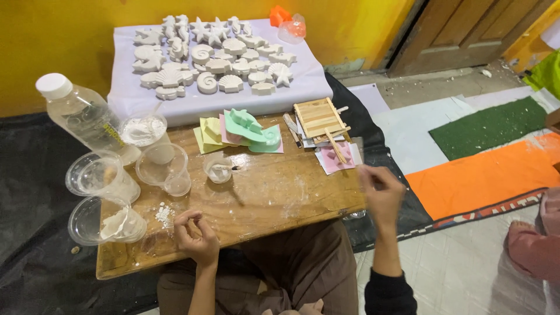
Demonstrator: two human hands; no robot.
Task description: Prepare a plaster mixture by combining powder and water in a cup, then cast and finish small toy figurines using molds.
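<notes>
My left hand (pixel 195 233) hovers over the near edge of a low wooden table (pixel 274 201), fingers curled loosely and pinched together, with nothing clearly in them. My right hand (pixel 380 192) is at the table's right edge, fingers curled; whether it holds anything I cannot tell. Nearest the left hand lie white plaster crumbs (pixel 164 213) and a clear cup with white plaster (pixel 111 221). Near the right hand lie pink sheets (pixel 336 158) and wooden sticks (pixel 333 144). A small clear cup with a brush (pixel 219 167) stands mid-table.
A water bottle (pixel 79 111), a powder cup (pixel 143 129) and empty clear cups (pixel 99 174) stand at left. Green and yellow moulds (pixel 251 131) and a stick frame (pixel 318 116) lie at the back. White shell casts (pixel 213 55) cover a pale sheet. Another person's pink sleeve (pixel 534 245) is at right.
</notes>
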